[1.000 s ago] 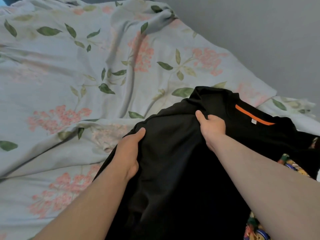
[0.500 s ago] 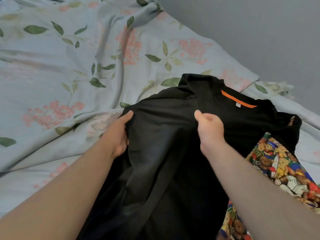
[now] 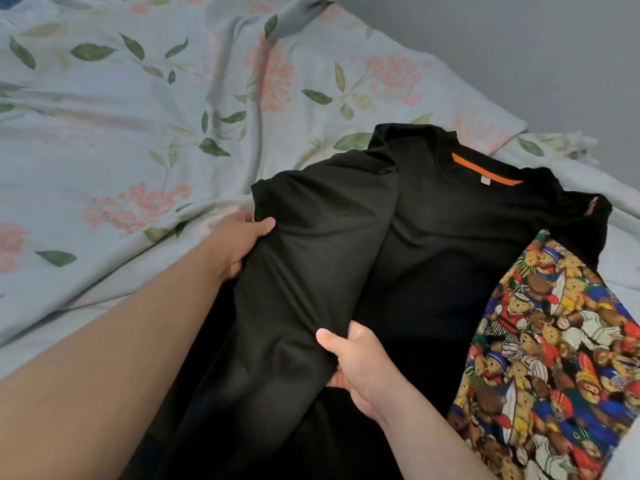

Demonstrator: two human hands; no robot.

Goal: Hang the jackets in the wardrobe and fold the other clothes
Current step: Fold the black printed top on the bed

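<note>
Covering the bed from edge to edge, a pale blue bedspread [image 3: 138, 150] printed with pink flowers and green leaves lies rumpled, with long creases across its left half. A plain grey wall [image 3: 519, 46] runs along the bed's far right edge.

A black shirt [image 3: 450, 254] lies on the right half of the bed, its collar pointing to the far edge by the wall and its body reaching down to the near edge. Its left side is folded over towards the middle, making a long raised flap.

A cloth with a bright teddy-bear print [image 3: 554, 341] lies at the near right edge of the bed. Its upper end touches the shirt's right side, which seems to lie over it.

The left hand [image 3: 239, 244] grips the outer edge of the folded flap, thumb on top and fingers tucked under the fabric. The right hand [image 3: 356, 368] pinches the same flap nearer the person, thumb over the cloth and fingers curled beneath.

An orange strip [image 3: 485, 171] lines the inside of the collar, and a small white label [image 3: 485, 180] sits just below it.
</note>
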